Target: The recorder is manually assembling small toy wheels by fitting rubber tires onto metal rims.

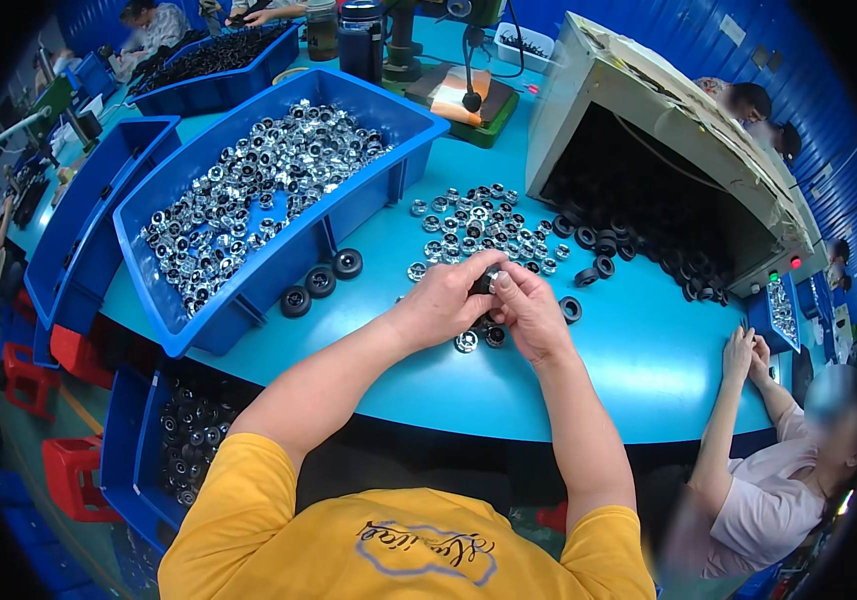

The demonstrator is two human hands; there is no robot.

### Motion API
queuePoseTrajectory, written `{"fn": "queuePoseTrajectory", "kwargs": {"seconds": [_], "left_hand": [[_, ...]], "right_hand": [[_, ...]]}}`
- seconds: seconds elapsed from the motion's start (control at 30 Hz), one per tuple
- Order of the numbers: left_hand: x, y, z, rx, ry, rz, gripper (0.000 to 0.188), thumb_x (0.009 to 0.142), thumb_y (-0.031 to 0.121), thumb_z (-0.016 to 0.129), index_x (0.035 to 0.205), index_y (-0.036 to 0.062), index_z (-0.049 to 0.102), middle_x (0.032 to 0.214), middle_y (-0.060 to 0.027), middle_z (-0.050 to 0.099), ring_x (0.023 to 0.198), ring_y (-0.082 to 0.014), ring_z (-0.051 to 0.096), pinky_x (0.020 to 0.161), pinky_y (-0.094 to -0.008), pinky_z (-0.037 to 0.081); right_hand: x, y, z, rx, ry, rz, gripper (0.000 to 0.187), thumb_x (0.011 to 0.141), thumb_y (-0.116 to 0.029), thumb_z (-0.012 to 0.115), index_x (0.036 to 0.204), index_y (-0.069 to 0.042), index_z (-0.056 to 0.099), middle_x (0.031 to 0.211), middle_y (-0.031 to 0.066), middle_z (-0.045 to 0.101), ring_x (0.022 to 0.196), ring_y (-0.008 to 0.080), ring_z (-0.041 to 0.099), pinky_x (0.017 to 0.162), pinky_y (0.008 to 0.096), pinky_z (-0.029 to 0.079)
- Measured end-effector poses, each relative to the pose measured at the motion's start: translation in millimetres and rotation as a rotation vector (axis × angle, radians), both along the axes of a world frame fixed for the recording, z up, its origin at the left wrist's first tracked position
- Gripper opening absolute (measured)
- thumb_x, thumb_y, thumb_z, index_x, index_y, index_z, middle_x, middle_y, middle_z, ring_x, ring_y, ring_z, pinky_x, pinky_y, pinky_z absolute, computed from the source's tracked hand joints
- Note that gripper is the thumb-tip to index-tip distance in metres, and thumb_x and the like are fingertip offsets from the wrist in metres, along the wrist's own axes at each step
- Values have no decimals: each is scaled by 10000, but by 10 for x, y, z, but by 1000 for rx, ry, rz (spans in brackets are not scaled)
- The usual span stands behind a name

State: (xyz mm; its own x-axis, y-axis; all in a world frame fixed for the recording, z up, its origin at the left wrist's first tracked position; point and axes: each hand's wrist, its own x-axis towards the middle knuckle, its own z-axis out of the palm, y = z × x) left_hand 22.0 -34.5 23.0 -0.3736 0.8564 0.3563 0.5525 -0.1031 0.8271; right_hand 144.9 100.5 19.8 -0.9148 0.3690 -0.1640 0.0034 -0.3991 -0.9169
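Observation:
Over the turquoise table [628, 390], both hands meet around one small wheel. My left hand [436, 302] is closed on a black rubber tyre [481, 284], mostly covered by the fingers. Thumb and fingers of my right hand [531, 312] pinch a shiny chrome wheel hub [493, 284] at the tyre; how far it sits inside is hidden. Loose chrome hubs [465, 341] lie just below the hands, and a heap of them [488, 225] spreads beyond. A loose tyre [570, 309] rests beside my right hand. Three wheels with tyres [320, 282] stand to the left.
A large blue bin [238, 310] of chrome hubs takes up the left. Black tyres [648, 255] spill from a box-like metal housing [566, 100] at the right. Below the table's left edge, another blue bin [128, 440] holds finished-looking wheels. A co-worker [778, 490] sits at the right.

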Motion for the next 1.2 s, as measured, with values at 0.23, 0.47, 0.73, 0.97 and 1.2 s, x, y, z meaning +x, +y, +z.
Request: {"fn": "queuePoseTrajectory", "kwargs": {"seconds": [0.23,0.47,0.73,0.97,1.2], "left_hand": [[68,25,-82,-20,13,54,501,846,11,665,1332,62,553,989,-198,733,879,-350,742,763,-411,597],[232,-1,-29,68,100,183,512,817,11,648,1318,74,569,890,-200,730,802,-381,732,695,-439,596],[153,38,-21,80,-44,85,473,843,38,712,1298,51,584,939,-143,731,808,-241,734,724,-358,585],[82,52,-76,28,-231,19,464,854,54,739,1296,38,597,1060,-98,709,928,-140,684,832,-300,570],[121,76,-106,70,-211,67,449,843,57,713,1282,49,615,1028,-124,735,890,-185,727,806,-318,583]], "right_hand": [[-33,12,-145,-88,50,-36,300,945,-221,739,1184,-56,663,906,-36,650,721,47,537,632,213,419],[-40,-42,-172,-54,52,-73,272,941,-204,740,1154,-59,654,910,-8,667,747,65,591,610,216,461],[-29,0,-90,-204,78,-2,319,964,-260,718,1207,-71,636,1036,9,690,889,110,667,748,253,535],[-28,56,-84,-183,55,43,332,970,-271,709,1212,-59,626,1050,21,687,909,115,675,769,262,554],[-57,58,-151,-123,59,-34,283,957,-197,719,1174,-37,631,1022,37,688,872,123,676,736,257,555]]}}
